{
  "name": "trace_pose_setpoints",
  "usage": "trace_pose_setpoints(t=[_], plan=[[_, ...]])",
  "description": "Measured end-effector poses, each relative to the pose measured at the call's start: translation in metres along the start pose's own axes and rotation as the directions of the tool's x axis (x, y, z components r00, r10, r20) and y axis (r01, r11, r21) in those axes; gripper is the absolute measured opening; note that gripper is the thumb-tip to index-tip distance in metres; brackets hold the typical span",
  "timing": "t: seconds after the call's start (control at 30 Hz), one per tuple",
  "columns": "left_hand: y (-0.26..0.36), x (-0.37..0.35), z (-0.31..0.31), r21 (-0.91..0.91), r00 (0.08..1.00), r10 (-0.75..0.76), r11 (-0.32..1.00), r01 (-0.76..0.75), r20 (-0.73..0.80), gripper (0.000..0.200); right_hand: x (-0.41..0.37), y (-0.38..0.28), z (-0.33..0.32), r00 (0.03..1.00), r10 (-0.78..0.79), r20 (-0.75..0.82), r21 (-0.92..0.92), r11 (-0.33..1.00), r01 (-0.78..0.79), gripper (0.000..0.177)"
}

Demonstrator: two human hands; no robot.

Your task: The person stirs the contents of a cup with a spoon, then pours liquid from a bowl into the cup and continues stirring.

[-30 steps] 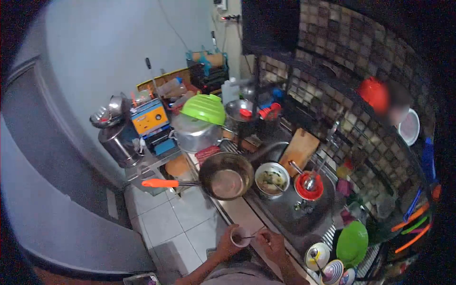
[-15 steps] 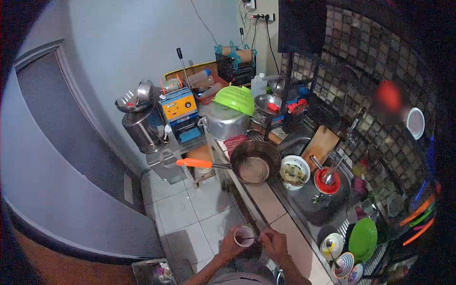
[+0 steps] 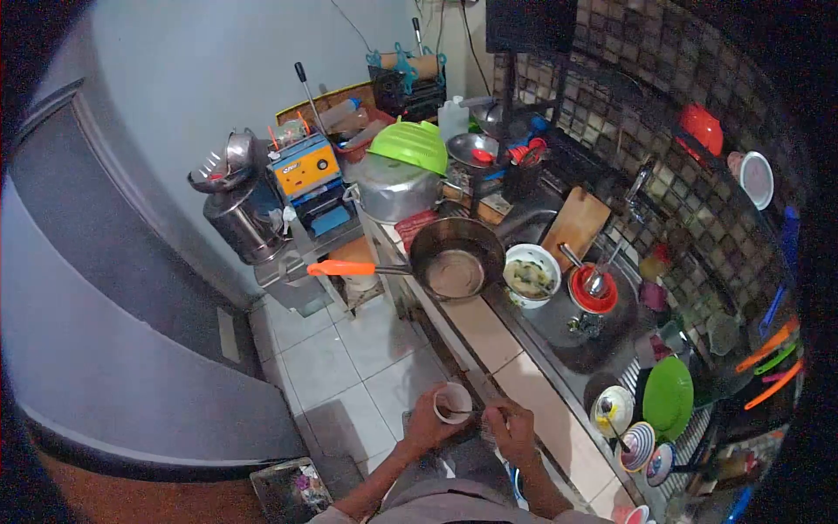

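My left hand [image 3: 424,428] is wrapped around a small whitish cup [image 3: 453,417] with its mouth tilted toward me. Some dark reddish-brown stuff shows inside the cup, too small to name. My right hand [image 3: 515,433] is closed on the handle of a thin spoon [image 3: 463,412], whose far end dips into the cup. Both hands are in front of my body, beside the counter edge. Beyond them, a frying pan [image 3: 456,272] with an orange handle rests on the counter edge.
A sink holds a white bowl [image 3: 546,295] with food remains and a red bowl [image 3: 594,301] with utensils. A wooden board [image 3: 580,220] leans behind them. To the right lie a green plate [image 3: 668,398] and small bowls. A large pot [image 3: 397,196] carries a green colander [image 3: 408,147].
My view has shifted, so the kitchen sits higher and further left in the picture. Both hands keep hold of the cup and the spoon, the spoon still in the cup.
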State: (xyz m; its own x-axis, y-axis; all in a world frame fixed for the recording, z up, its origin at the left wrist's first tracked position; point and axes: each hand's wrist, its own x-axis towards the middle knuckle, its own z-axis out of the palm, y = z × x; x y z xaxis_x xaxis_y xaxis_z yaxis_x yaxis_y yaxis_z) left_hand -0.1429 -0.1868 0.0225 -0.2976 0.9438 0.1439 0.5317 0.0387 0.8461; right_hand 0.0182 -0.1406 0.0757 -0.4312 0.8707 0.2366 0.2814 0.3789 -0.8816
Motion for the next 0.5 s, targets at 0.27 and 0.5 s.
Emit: trace_pose_setpoints(t=[0.27,0.5], plan=[[0.012,0.061,0.038,-0.257,0.993,0.115,0.961,-0.101,0.041,0.079,0.04,-0.013,-0.052,0.989,0.126,0.074,0.069,0.989,-0.131,0.014],[0.035,0.129,0.081,-0.37,0.949,0.312,0.878,-0.304,-0.04,0.065,0.041,0.008,-0.083,0.995,-0.034,-0.096,0.188,0.981,0.052,0.019]])
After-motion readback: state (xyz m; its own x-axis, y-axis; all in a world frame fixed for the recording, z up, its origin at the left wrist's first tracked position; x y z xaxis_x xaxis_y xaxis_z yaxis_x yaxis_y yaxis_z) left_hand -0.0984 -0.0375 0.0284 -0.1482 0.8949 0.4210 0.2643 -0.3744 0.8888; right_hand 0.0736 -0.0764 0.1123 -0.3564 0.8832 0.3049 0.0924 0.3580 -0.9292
